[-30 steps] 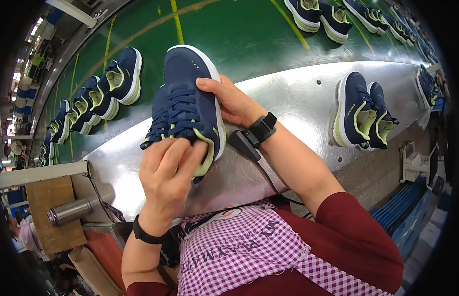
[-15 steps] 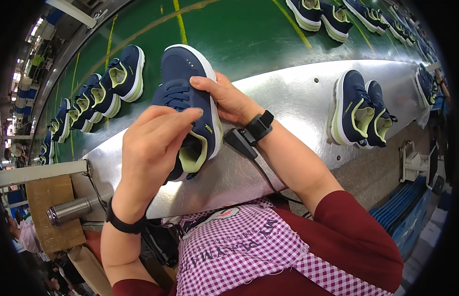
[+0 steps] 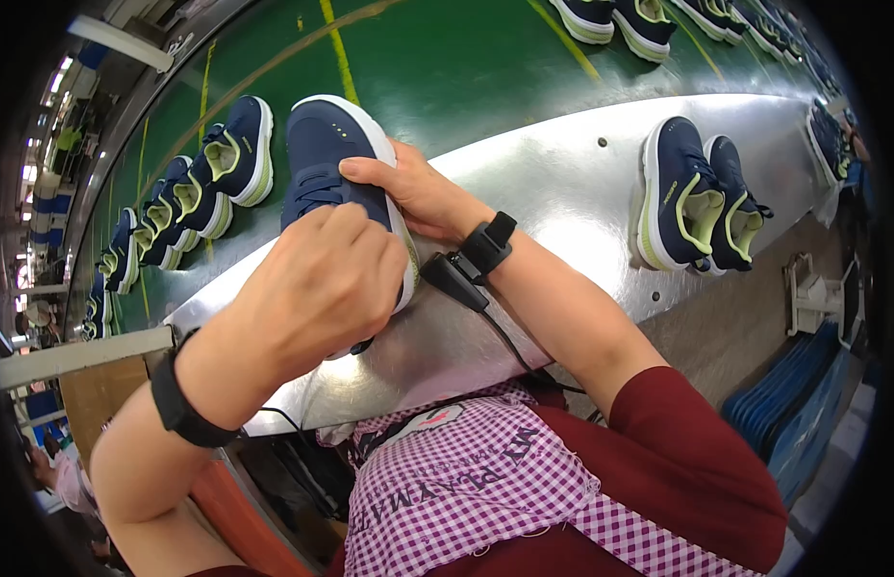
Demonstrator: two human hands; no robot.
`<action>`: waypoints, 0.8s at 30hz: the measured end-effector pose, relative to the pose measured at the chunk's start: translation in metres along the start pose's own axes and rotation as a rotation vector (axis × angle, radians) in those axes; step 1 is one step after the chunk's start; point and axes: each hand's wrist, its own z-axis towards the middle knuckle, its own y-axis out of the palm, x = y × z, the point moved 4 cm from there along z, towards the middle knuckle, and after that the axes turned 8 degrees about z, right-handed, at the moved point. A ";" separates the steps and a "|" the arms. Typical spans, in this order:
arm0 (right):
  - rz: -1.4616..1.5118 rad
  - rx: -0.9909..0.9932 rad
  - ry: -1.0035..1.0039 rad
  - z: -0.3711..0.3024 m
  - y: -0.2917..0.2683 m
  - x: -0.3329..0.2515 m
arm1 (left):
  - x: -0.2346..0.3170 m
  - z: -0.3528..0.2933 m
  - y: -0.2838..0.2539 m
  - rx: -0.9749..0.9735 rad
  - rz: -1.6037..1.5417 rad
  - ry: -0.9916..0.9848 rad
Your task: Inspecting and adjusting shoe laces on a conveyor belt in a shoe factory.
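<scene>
A navy sneaker (image 3: 333, 135) with a white sole and pale green lining is tilted up in front of me, its toe pointing away. My right hand (image 3: 423, 192) grips its right side, thumb over the upper beside the laces and fingers around the sole edge. Over the lower laces and the shoe's opening is my left hand (image 3: 317, 279), closed with its fingers curled under. Its knuckles face up, so whatever the fingertips hold is hidden. Most of the opening and heel are covered by this hand.
A metal ledge (image 3: 553, 192) lies beneath the shoe, with a pair of navy sneakers (image 3: 679, 197) on it at right. Beyond runs a green belt (image 3: 447, 77). More sneakers (image 3: 243, 154) line up at left. A white rail (image 3: 86, 354) juts in. Blue stacked items (image 3: 779, 413) stand lower right.
My left hand has turned over, from a raised pinch beside the laces to a knuckles-up fist over the opening, its elbow swinging outward left. The shoe and right hand shifted slightly left.
</scene>
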 end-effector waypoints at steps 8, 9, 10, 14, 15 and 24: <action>0.163 0.019 0.053 0.004 -0.008 0.008 | -0.011 -0.037 0.015 0.587 -0.107 -0.341; 0.161 0.015 0.048 0.002 -0.009 0.010 | -0.016 -0.043 0.013 0.636 -0.263 -0.502; 0.157 0.003 0.050 0.003 -0.008 0.012 | -0.019 -0.049 0.014 0.731 -0.334 -0.684; 0.202 -0.009 0.041 0.008 -0.007 0.011 | -0.008 -0.063 0.018 0.592 -0.418 -0.817; 0.187 0.009 0.048 0.007 -0.009 0.008 | -0.003 -0.061 0.018 0.598 -0.370 -0.738; 0.196 -0.016 0.095 0.004 -0.009 0.011 | 0.012 -0.071 0.028 0.621 -0.504 -0.947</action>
